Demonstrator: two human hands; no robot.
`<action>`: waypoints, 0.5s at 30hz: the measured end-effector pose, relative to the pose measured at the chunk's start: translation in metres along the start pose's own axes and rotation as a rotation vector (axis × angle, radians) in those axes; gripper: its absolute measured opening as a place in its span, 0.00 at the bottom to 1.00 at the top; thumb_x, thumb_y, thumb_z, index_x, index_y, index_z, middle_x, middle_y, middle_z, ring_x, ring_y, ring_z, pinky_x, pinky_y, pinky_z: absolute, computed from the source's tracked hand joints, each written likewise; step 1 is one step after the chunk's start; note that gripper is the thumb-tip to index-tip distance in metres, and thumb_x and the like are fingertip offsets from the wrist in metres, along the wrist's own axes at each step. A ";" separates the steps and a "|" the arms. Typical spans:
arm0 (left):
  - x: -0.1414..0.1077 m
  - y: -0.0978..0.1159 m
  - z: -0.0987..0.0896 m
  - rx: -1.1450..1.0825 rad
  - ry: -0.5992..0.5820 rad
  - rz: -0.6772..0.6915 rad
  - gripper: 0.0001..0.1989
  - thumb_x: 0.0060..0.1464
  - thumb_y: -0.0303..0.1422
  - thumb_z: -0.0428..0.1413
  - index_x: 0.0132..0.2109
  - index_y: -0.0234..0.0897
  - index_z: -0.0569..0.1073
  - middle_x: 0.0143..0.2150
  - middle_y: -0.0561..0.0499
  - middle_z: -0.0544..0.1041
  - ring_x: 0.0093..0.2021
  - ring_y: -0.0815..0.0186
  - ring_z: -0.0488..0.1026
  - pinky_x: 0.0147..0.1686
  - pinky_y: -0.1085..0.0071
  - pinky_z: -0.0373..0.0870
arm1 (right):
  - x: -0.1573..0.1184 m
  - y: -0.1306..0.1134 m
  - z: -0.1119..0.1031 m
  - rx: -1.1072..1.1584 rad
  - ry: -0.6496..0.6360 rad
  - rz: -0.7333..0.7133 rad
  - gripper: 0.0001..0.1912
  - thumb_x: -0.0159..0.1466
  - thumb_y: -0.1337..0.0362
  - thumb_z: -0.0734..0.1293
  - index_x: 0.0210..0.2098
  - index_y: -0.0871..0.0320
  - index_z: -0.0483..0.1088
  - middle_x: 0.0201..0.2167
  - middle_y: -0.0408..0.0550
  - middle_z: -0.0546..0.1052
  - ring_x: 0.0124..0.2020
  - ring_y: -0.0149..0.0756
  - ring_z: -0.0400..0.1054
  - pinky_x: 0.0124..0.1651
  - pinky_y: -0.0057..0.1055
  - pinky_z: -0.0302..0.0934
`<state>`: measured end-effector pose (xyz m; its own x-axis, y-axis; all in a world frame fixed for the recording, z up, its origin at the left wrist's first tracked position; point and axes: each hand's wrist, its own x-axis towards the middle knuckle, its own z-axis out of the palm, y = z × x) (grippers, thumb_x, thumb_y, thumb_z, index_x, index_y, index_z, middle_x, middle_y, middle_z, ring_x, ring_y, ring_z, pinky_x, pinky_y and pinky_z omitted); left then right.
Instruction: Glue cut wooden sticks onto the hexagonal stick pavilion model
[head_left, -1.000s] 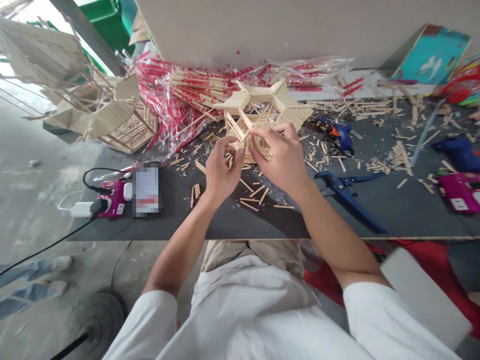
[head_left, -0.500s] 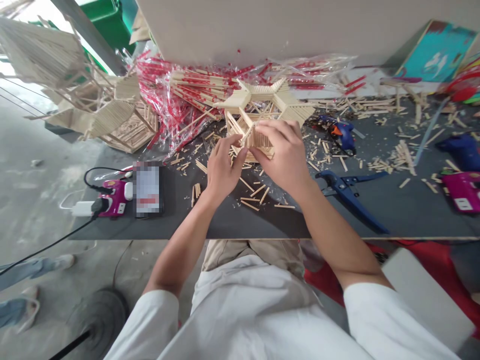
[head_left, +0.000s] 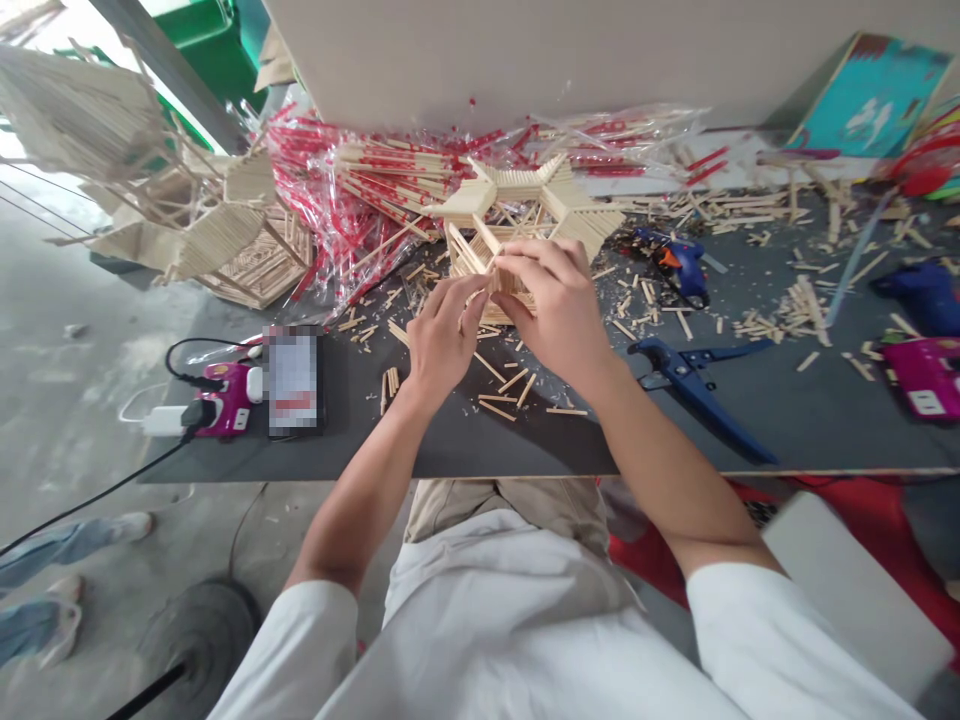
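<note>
A small model made of pale wooden sticks (head_left: 589,220) stands on the dark table in front of me, with a flared, many-sided roof and slatted walls below. My left hand (head_left: 442,335) is at its near side, thumb and fingertips closed on the edge of the stickwork. From the right, my right hand (head_left: 559,310) pinches the same near part, its fingers bent over the top. The fingertips of both hands almost meet there. They hide the exact stick or joint between them.
Bagged red-and-pale sticks (head_left: 390,180) lie behind the model. A larger stick model (head_left: 225,235) stands at left, near a phone (head_left: 295,380) and a purple power strip (head_left: 232,400). At right are a blue glue gun (head_left: 686,265), a blue cutter (head_left: 697,395) and stick offcuts (head_left: 799,310).
Both hands have shifted slightly left, and the right fingertips now sit closer over the left ones. The view has moved a little; the model stays in place on the table.
</note>
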<state>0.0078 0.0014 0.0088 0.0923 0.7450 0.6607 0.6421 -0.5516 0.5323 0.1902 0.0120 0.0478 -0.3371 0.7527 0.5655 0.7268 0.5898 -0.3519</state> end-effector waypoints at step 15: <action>-0.001 -0.003 -0.002 0.063 -0.040 0.048 0.15 0.75 0.35 0.49 0.58 0.45 0.79 0.55 0.46 0.82 0.55 0.66 0.80 0.52 0.71 0.76 | 0.000 0.000 0.000 -0.001 -0.006 0.004 0.18 0.73 0.64 0.64 0.60 0.50 0.72 0.60 0.51 0.75 0.64 0.56 0.65 0.69 0.61 0.65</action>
<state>0.0041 0.0010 0.0075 0.1530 0.7334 0.6623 0.6827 -0.5631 0.4658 0.1901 0.0128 0.0476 -0.3378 0.7566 0.5599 0.7287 0.5867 -0.3532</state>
